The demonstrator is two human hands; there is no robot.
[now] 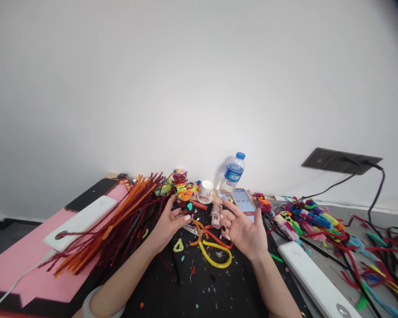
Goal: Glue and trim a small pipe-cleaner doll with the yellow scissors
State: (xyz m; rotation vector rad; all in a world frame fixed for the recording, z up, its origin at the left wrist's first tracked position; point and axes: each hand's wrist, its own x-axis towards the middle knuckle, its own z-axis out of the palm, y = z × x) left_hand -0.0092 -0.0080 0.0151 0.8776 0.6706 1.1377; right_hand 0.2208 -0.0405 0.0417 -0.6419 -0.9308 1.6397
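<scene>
My left hand (pixel 170 222) hovers over the middle of the black work surface (pixel 172 289), fingers apart and nothing held. My right hand (pixel 244 232) is turned palm up, fingers loosely curled and spread, with no object in it. Beside its fingertips is a small pinkish cylinder (pixel 216 215); whether they touch I cannot tell. Between the hands lie orange pipe cleaner pieces (pixel 199 227), a yellow pipe cleaner loop (pixel 215 265) and a silver metal tool (pixel 190 229), partly hidden. A small yellow-green triangle (pixel 178 245) lies below my left hand. Beyond it stands a colourful pipe cleaner figure (pixel 185 194).
Left are red and orange pipe cleaners (pixel 119 221), a white power bank (pixel 81 221) and a dark phone (pixel 91 194). A paper cup (pixel 205 192), water bottle (pixel 232 176) and lit phone (pixel 243 201) stand before the wall. Right are another power bank (pixel 318 280) and pipe cleaner creations (pixel 311 216).
</scene>
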